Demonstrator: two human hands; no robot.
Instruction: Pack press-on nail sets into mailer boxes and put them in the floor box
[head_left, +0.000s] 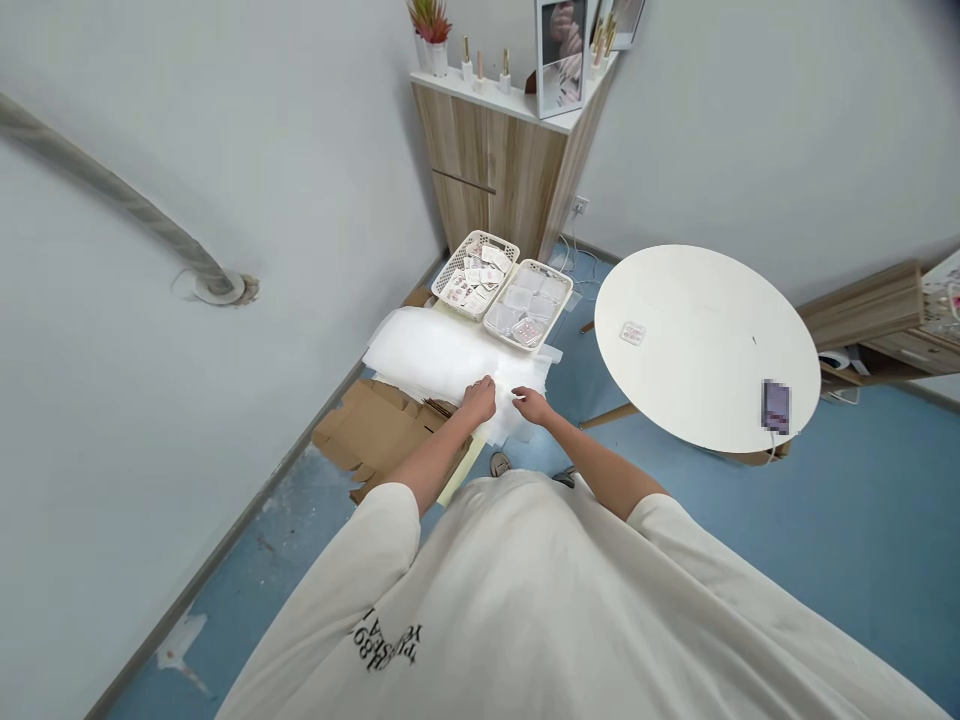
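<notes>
A pile of thin white packing sheets (442, 350) lies low in front of me, its front edge hanging down beneath my hands. My left hand (480, 399) is at that edge with its fingers pressed together on a white sheet; its fingertips are partly hidden. My right hand (532, 405) hovers over the right end of the sheets, thumb and fingers apart, holding nothing I can see. Behind the pile stand two white plastic baskets. Printed cards fill the left basket (442, 285); clear plastic cases lie in the right basket (551, 325).
Flattened cardboard (375, 430) lies to the left by the wall. A round white table (697, 340) at the right bears a small clear case (632, 333) and a blurred phone-like device (776, 407) with a cable. A wooden cabinet (495, 150) stands behind the baskets.
</notes>
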